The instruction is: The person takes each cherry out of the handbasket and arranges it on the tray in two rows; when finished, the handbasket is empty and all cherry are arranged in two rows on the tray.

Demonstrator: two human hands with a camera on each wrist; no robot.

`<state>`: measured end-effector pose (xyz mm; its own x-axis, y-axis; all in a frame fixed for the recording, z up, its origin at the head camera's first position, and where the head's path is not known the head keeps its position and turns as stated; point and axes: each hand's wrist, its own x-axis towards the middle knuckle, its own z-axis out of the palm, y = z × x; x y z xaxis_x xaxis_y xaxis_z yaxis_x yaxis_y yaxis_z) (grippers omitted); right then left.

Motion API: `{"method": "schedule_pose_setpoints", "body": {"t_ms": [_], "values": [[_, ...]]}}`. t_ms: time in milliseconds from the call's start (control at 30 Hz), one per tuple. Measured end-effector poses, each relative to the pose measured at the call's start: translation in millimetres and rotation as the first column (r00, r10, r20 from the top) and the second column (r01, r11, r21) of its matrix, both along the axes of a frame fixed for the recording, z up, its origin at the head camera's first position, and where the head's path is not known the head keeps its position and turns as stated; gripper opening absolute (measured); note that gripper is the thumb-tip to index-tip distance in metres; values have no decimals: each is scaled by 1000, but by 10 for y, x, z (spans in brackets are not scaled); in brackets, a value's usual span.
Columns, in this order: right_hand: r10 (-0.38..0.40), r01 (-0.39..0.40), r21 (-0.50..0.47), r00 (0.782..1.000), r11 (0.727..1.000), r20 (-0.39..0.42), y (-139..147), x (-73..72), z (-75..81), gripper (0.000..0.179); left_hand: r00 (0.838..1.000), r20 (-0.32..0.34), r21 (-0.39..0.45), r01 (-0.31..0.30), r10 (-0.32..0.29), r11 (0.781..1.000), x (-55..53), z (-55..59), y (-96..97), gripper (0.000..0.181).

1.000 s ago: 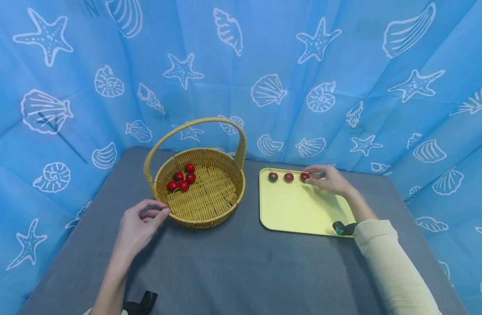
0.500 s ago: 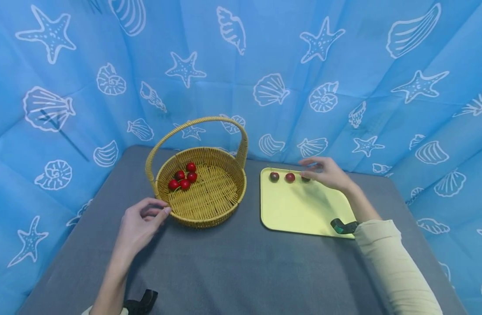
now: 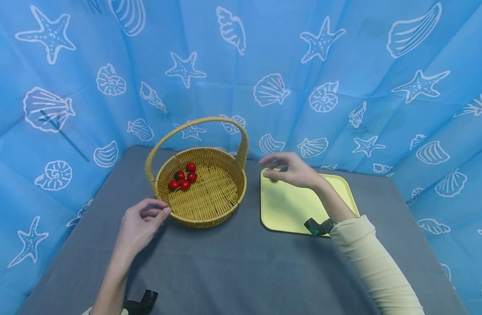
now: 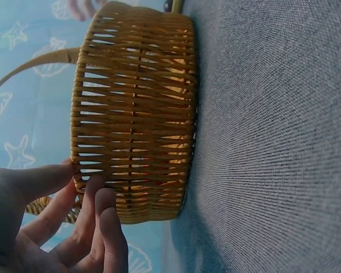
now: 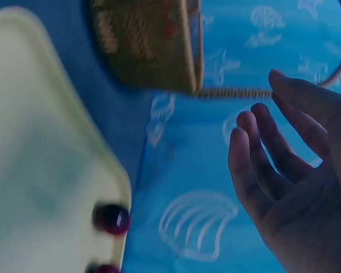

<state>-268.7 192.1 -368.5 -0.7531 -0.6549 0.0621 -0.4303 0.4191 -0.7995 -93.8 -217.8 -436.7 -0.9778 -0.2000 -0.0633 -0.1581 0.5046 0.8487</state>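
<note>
My left hand pinches the near left rim of a round wicker basket between thumb and fingers. In the left wrist view, the thumb lies at the rim and the fingertips are on the woven wall. Several red cherries lie together at the basket's left side. Over the back left part of a pale yellow tray hovers my right hand, its fingers relaxed and apart, holding nothing. It hides most of the tray's cherries in the head view. The right wrist view shows one dark red cherry near the tray's edge and part of another.
The basket's tall arched handle rises over it. A grey cloth covers the table, with bare cloth between basket and tray and along the front. Behind hangs a blue curtain printed with white shells and starfish.
My right hand has drawn back from the third cherry on the tray and moved left over the row's left end. My left hand stays at the basket rim.
</note>
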Motion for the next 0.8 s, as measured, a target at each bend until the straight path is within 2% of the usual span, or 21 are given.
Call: {"method": "schedule_pose_setpoints", "body": {"t_ms": [267, 600, 800], "values": [[112, -113, -37, 994, 993, -14, -502, -12, 15, 34, 1000, -1, 7, 6, -6, 1000, 11, 2, 5, 33], [216, -216, 4, 976, 976, -23, -1102, -209, -27, 31, 1000, 2, 5, 5, -5, 1000, 14, 3, 9, 33], [237, -238, 23, 971, 971, 24, -1400, -320, -43, 32, 1000, -3, 5, 6, -6, 1000, 16, 0, 14, 33]]}}
